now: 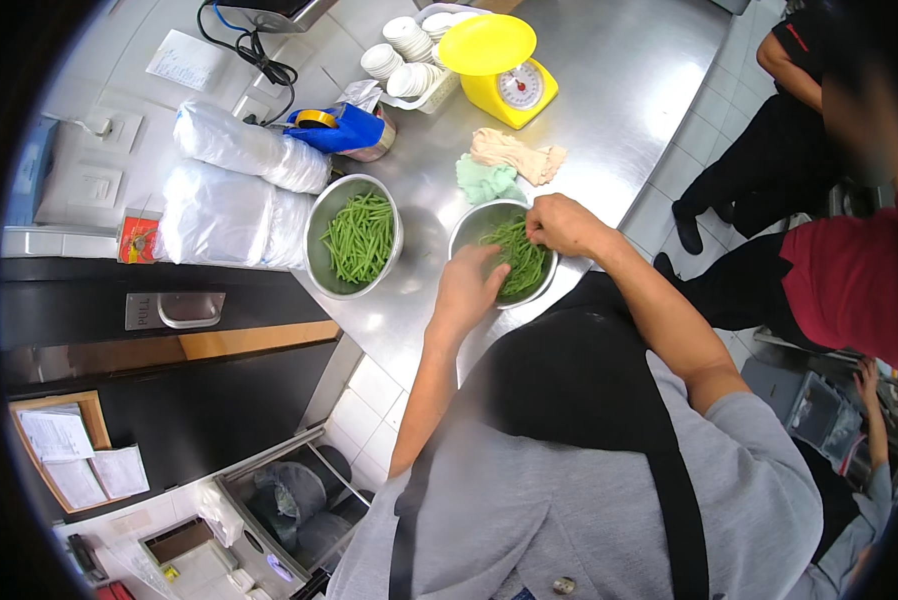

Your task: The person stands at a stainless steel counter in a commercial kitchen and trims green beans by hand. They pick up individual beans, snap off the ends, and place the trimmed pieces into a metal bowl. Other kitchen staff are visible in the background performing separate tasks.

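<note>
A steel bowl [460,232] with thin green bean pieces [522,262] stands on the metal table in front of me. My left hand [468,289] is over its near left side, thumb and fingers apart, slightly blurred. At the right rim, my right hand [567,227] has its fingertips drawn together above the beans; whether a bean is between them is hidden. To the left, a second steel bowl [314,259] contains whole green beans [359,236], with neither hand touching it. A green cloth [485,180] and a beige cloth [516,154] lie crumpled just behind the nearer bowl.
A yellow dial scale [520,90] stands behind the cloths, beside a white basket [438,94] of stacked small white dishes. Plastic-wrapped packs [224,210] and a blue tape dispenser [351,131] line the wall side. Co-workers [846,277] stand to the right, past the table edge.
</note>
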{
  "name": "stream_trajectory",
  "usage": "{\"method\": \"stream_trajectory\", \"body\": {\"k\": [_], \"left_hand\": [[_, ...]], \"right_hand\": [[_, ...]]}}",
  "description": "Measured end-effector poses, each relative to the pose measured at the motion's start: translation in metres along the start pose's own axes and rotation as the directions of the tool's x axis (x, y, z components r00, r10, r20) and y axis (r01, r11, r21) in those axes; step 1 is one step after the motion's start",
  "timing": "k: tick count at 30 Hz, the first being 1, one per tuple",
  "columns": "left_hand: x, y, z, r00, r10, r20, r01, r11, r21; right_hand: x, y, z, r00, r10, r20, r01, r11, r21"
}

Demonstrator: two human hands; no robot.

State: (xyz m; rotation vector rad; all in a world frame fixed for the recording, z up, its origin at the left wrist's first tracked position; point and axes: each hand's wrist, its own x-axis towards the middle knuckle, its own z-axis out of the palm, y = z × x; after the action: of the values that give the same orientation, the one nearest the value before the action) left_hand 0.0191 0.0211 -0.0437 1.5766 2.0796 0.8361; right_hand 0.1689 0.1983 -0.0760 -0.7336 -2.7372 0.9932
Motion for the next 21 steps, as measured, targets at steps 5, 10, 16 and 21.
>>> {"method": "stream_trajectory", "body": {"k": [5, 10, 16, 21], "left_hand": [[-0.001, 0.003, -0.002, 0.992, 0.035, -0.12, -0.024, 0.995, 0.093], [0.0, 0.004, -0.004, 0.988, 0.018, -0.157, -0.017, 1.0, 0.009], [-0.002, 0.02, -0.02, 0.983, -0.098, -0.158, 0.09, 0.994, -0.056], [-0.009, 0.011, -0.019, 0.987, -0.081, -0.142, 0.082, 0.997, 0.005]], "right_hand": [[-0.001, -0.022, 0.009, 0.97, -0.215, -0.112, 0.225, 0.97, 0.092], [0.002, -0.057, -0.015, 0.965, -0.248, -0.081, 0.26, 0.94, 0.221], [0.003, -0.056, -0.013, 0.972, -0.227, -0.06, 0.232, 0.965, 0.122], [0.003, -0.058, -0.007, 0.976, -0.214, -0.042, 0.218, 0.96, 0.178]]}}
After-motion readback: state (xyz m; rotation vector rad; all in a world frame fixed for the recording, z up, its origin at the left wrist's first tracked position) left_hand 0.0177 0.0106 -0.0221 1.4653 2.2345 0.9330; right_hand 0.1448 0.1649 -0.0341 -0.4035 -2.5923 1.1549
